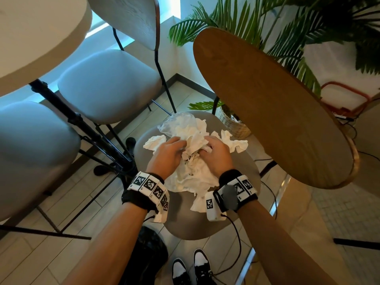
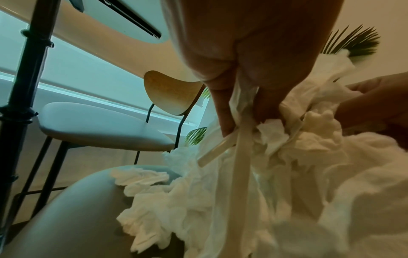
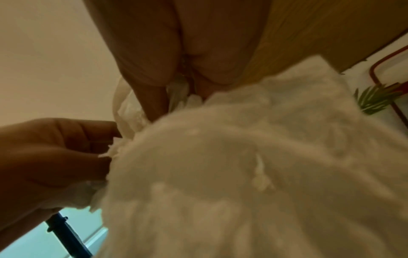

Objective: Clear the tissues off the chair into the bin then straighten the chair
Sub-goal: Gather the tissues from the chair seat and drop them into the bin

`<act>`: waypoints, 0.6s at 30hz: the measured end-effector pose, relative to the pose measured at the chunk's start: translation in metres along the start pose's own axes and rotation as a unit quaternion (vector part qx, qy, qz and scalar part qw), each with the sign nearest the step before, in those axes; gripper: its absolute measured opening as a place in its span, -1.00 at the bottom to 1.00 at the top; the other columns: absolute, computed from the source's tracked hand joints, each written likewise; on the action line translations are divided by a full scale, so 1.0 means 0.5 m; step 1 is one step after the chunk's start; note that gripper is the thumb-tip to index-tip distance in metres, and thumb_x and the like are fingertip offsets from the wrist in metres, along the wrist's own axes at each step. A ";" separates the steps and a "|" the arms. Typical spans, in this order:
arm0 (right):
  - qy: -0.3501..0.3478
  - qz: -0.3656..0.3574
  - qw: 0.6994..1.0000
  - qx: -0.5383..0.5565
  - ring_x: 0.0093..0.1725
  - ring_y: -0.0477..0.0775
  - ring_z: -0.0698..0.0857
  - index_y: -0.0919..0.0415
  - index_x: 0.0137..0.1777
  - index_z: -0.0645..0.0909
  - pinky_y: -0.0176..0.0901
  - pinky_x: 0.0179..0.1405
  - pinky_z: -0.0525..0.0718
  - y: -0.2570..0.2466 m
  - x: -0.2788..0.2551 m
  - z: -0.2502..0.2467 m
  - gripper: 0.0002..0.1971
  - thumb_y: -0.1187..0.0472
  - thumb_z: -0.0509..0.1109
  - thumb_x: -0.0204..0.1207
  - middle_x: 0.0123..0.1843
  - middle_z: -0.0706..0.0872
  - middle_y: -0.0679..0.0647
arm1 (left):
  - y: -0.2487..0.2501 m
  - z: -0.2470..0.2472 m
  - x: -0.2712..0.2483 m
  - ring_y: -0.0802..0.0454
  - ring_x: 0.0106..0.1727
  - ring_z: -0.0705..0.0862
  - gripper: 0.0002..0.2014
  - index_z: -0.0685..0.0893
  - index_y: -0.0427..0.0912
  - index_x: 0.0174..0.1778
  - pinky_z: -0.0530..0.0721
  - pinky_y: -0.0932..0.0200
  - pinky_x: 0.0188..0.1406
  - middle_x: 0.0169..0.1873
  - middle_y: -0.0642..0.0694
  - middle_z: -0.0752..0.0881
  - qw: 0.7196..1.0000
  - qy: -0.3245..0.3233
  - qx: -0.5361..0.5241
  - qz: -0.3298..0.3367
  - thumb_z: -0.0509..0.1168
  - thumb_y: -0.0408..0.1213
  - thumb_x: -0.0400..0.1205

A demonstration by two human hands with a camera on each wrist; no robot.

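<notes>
A heap of crumpled white tissues (image 1: 191, 175) lies on the grey seat (image 1: 185, 225) of a chair whose brown wooden backrest (image 1: 267, 103) stands to the right. My left hand (image 1: 178, 144) and right hand (image 1: 207, 145) meet over the middle of the heap, and each grips a bunch of tissue. In the left wrist view my left hand (image 2: 243, 111) pinches tissues (image 2: 276, 183) together with a pale strip. The right wrist view shows my right hand (image 3: 172, 90) dug into blurred tissues (image 3: 243, 174). A black-lined bin (image 1: 148, 254) sits on the floor under my left forearm.
A round white table (image 1: 37, 38) on a black pedestal (image 1: 82, 124) stands to the left with two grey chairs (image 1: 107, 83). A potted palm in a wicker basket (image 1: 236, 124) is behind the seat. Cables (image 1: 271, 192) run over the floor at right.
</notes>
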State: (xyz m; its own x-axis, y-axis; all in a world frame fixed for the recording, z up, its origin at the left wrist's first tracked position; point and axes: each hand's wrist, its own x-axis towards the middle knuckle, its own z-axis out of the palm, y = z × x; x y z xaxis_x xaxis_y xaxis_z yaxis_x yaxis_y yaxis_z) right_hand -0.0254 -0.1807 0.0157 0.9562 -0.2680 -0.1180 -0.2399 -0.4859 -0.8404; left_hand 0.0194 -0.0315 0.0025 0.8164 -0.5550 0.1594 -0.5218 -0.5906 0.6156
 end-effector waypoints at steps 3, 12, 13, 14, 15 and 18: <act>0.000 -0.016 1.000 -0.002 0.22 0.17 0.63 0.26 0.18 0.65 -0.21 0.20 0.47 -0.032 -0.009 -0.015 -0.69 0.44 0.37 0.44 0.21 0.70 0.22 | 0.018 -0.019 -0.001 -0.19 -0.09 0.69 -0.88 0.71 -0.29 -0.06 0.56 0.18 -0.02 -0.12 -0.28 0.71 1.000 0.009 -0.009 -0.002 0.32 -0.47 0.53; -0.021 -0.115 0.993 0.010 0.08 0.01 0.69 0.22 0.13 0.68 -0.15 0.11 0.64 -0.241 -0.074 -0.078 -0.73 0.35 0.42 0.42 0.09 0.79 0.10 | 0.127 -0.224 -0.056 0.14 -0.08 0.64 -0.86 0.74 -0.20 0.00 0.51 0.53 -0.07 -0.07 -0.12 0.74 0.994 0.108 0.007 0.022 0.35 -0.35 0.55; -0.035 -0.135 0.990 0.022 0.09 0.01 0.70 0.23 0.12 0.68 -0.11 0.14 0.65 -0.272 -0.090 -0.069 -0.74 0.36 0.42 0.41 0.09 0.80 0.11 | 0.135 -0.259 -0.083 0.15 -0.10 0.65 -0.87 0.75 -0.20 -0.03 0.52 0.52 -0.07 -0.10 -0.09 0.74 0.991 0.129 0.006 0.018 0.37 -0.35 0.54; -0.052 -0.156 0.986 0.033 0.08 0.00 0.71 0.22 0.10 0.69 -0.09 0.14 0.65 -0.304 -0.111 -0.054 -0.74 0.36 0.42 0.40 0.08 0.80 0.11 | 0.139 -0.293 -0.117 0.17 -0.10 0.64 -0.88 0.75 -0.18 -0.05 0.50 0.54 -0.08 -0.12 -0.03 0.73 0.989 0.149 0.007 0.008 0.38 -0.35 0.53; -0.069 -0.174 0.981 0.044 0.06 -0.03 0.71 0.20 0.09 0.70 -0.11 0.11 0.65 -0.332 -0.131 -0.034 -0.74 0.36 0.42 0.39 0.06 0.81 0.09 | 0.142 -0.325 -0.157 0.21 -0.09 0.63 -0.87 0.75 -0.16 -0.04 0.49 0.56 -0.08 -0.11 0.02 0.71 0.986 0.166 0.012 -0.004 0.38 -0.33 0.52; -0.140 -0.215 0.963 0.080 0.00 -0.12 0.72 0.13 0.06 0.72 -0.22 0.02 0.63 -0.400 -0.202 0.055 -0.71 0.38 0.42 0.35 0.00 0.83 0.03 | 0.130 -0.403 -0.293 0.26 -0.07 0.61 -0.83 0.76 -0.13 0.00 0.43 0.62 -0.06 -0.08 0.07 0.68 0.977 0.199 0.049 -0.054 0.38 -0.34 0.51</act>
State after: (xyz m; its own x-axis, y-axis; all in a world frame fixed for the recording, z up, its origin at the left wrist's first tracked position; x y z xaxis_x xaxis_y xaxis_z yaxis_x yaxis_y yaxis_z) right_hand -0.0691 -0.0336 0.1813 0.9743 0.1761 0.1402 0.1965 -0.3618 -0.9113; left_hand -0.0842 0.1292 0.1746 0.8894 -0.2264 0.3970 -0.4327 -0.6966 0.5723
